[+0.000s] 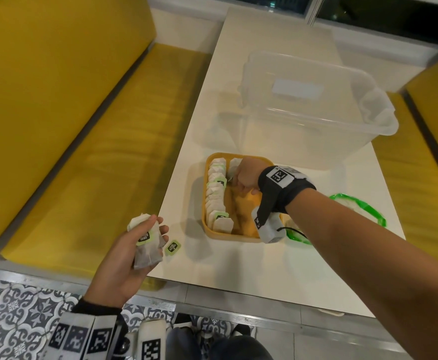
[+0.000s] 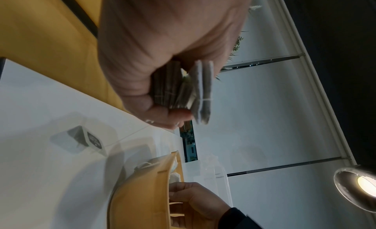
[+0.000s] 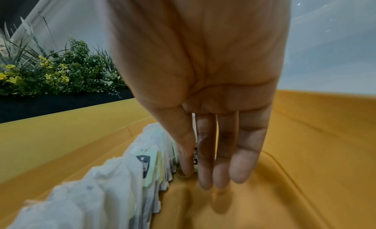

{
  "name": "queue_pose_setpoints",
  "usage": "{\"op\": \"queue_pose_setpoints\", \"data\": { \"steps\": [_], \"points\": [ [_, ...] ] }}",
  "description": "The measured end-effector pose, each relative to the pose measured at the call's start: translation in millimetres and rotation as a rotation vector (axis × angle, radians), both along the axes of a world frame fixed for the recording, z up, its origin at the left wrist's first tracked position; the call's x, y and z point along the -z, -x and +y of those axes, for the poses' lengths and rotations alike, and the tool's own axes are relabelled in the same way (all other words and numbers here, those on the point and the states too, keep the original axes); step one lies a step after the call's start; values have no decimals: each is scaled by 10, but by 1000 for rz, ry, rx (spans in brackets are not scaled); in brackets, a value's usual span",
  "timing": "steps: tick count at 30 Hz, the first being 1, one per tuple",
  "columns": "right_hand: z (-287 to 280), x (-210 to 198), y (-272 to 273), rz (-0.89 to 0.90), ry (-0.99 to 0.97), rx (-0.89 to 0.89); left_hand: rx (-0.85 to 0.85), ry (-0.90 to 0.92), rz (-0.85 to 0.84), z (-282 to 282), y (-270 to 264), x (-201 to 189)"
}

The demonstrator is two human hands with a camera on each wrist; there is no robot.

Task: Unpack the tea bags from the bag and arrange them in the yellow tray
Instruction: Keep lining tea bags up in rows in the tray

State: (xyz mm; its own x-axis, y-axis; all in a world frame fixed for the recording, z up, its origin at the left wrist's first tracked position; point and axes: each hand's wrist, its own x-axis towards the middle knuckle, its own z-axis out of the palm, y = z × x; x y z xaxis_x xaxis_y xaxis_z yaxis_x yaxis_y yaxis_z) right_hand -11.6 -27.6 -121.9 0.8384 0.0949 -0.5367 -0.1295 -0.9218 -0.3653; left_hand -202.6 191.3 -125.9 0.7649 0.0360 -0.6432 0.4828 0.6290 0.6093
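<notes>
Tray, yellow, sits on the white table near its front left edge, and a row of tea bags stands on edge along its left side, packed one against the next from the near wall to the far one. To the right of the row the tray floor is bare.

The right hand reaches down into the far end of the tray, just right of the row. In the right wrist view its fingers point nearly straight down, close together, with the thumb beside them; a tea bag with a dark printed tag shows in the slit between thumb and forefinger (whether they pinch it or only rest against it I cannot tell).

The left hand is held over the table's front left corner, palm up, its fingers curled round a stack of tea bags; the left wrist view shows the stack edge on, several bags thick, clamped between thumb and fingers. One green tag lies apart from the stack, just beside the fingertips.

The bag, clear with green edging, lies flat on the table to the right of the tray, partly hidden by the right forearm. A clear plastic tub stands behind the tray, further up the table. Yellow benches run along both sides.
</notes>
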Motion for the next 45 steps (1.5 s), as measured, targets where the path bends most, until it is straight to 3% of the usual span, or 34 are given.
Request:
{"op": "queue_pose_setpoints", "data": {
  "steps": [3, 8, 11, 14, 20, 25, 30, 35, 45],
  "points": [
    [-1, -45, 31, 6, -56, 57, -9, 21, 1, 7, -6, 6],
    [101, -212, 41, 278, -11, -1, -44, 145, -2, 15, -38, -57],
    [82, -423, 150, 143, -133, -26, -27, 221, -28, -34, -103, -137],
    [61, -666, 388, -37, -391, -27, 19, 209, -57, -170, -242, -228],
    [3, -939, 953, -26, -546, -41, 89, -15, -229, -666, -599, -391],
    [-114, -713, 1192, -96, -847, 308, 111, 20, -338, -1042, -729, -414],
    [-275, -539, 1249, -168, -1004, 566, 220, 244, -321, -1160, -751, -455],
    [-285, -404, 1273, -227, -1113, 659, 251, 135, -395, -1193, -750, -304],
    [-381, -339, 1218, -221, -1294, 782, 172, -12, -343, -1160, -695, -173]
  ]
}}
